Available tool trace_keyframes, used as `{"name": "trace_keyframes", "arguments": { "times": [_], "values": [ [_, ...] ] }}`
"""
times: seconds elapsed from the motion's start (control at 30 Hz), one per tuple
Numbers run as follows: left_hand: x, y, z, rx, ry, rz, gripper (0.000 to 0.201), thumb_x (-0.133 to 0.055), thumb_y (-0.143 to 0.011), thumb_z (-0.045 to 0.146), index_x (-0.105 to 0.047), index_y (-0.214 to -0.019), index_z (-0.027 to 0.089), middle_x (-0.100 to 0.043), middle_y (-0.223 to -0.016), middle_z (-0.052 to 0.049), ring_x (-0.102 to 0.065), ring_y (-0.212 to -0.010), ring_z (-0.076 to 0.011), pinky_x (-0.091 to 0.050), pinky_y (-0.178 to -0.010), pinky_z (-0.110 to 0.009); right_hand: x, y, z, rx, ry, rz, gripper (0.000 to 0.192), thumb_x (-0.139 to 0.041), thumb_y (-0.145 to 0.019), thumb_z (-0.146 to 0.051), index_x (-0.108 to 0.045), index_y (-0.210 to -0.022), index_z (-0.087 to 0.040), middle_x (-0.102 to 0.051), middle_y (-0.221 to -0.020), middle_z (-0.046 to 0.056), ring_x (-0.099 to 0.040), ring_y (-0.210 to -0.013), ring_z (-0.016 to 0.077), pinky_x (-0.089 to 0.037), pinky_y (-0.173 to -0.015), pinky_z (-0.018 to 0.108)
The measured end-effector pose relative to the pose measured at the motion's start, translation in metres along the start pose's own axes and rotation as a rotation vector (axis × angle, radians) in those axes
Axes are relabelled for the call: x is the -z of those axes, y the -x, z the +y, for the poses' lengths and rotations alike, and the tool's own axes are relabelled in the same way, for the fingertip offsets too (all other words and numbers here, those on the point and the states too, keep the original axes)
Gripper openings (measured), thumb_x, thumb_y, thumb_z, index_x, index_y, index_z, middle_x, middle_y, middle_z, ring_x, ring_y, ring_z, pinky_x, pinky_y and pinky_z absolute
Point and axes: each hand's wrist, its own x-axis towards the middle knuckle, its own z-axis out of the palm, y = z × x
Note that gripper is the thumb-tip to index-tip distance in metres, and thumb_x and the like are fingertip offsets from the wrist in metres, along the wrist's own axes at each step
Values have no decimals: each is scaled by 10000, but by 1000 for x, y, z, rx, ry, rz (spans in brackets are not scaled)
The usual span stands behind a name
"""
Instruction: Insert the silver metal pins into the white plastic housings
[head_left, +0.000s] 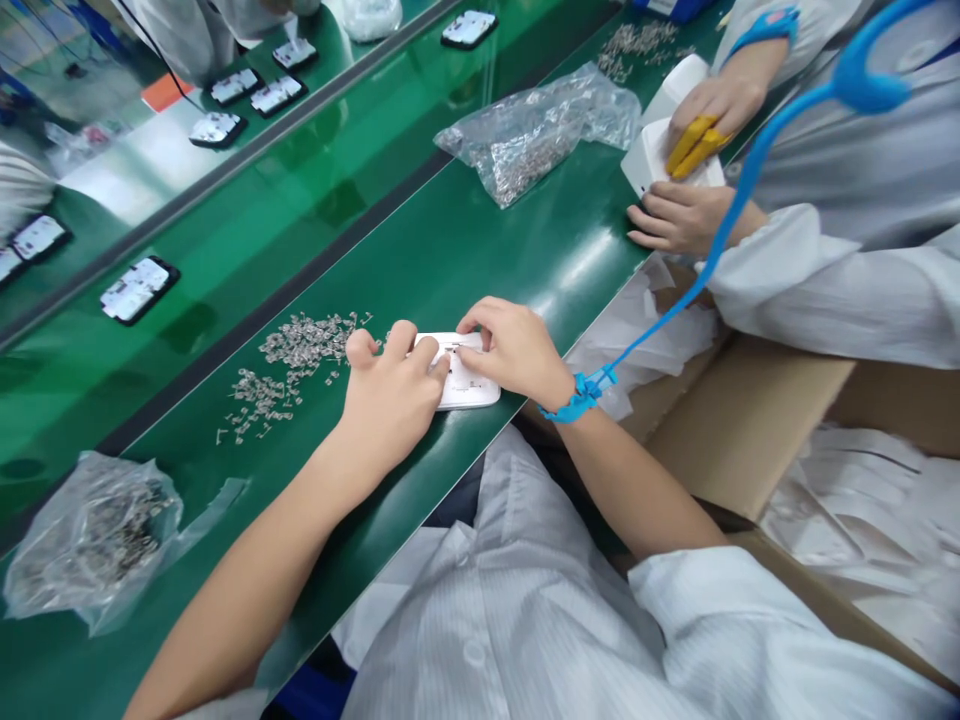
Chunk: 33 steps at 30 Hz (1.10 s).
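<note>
Left hand gripping one end of a white panel on a green workbench, right hand arched over the other, thumb and forefinger close, any pinched part impossible to tell, metal clips scattered nearby.

I record the device housing as smooth plastic. Table: smooth, glossy. Loose clips: shiny, metallic in appearance. Bag at my left: clear, crinkled plastic film. My shirt: creased, matt cloth. Carton: matt cardboard.
</note>
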Motion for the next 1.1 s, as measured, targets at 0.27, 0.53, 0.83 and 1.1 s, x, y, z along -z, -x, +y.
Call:
{"name": "trace_keyframes", "arguments": {
  "times": [0.27, 0.53, 0.83, 1.1],
  "values": [
    [11, -4, 4, 192, 401, 5, 352, -535, -958, 102, -701, -1220, 269, -741, -938, -35, -591, -954, -240, -286, -780, -421, 22, 33, -1, 81, -374, 205, 172, -674, -891, -275, -711, -1050, -221, -658, -1104, 47, -547, -640, 91, -476, -600, 286],
    [5, -9, 47, 490, 1087, 284, 171, -709, -904, 263, -622, -1046, 224, -748, -880, 4, -681, -782, -165, -495, -754, -335, 5, 77, -23, -21, -841, 311, 165, -764, -910, -386, -760, -975, -234, -718, -1010, 65, -695, -942, 191, -601, -801, 345],
    [2, -4, 45, 227, 332, 348, 21, -598, -998, 221, -598, -1017, 231, -741, -872, -12, -645, -796, -194, -295, -805, -426, 32, 70, -16, 85, -405, 164, 112, -676, -918, -212, -787, -911, -222, -769, -882, 22, -683, -726, 137, -554, -668, 275],
    [-22, -1, 65, 45, 35, 121, 277, -513, -1059, 313, -697, -1079, 107, -737, -1018, -138, -655, -1023, -295, -317, -831, -437, 16, 33, 9, -41, -221, 175, 107, -679, -855, -157, -775, -836, -199, -755, -915, 32, -664, -788, 163, -513, -710, 299]
  ]
}}
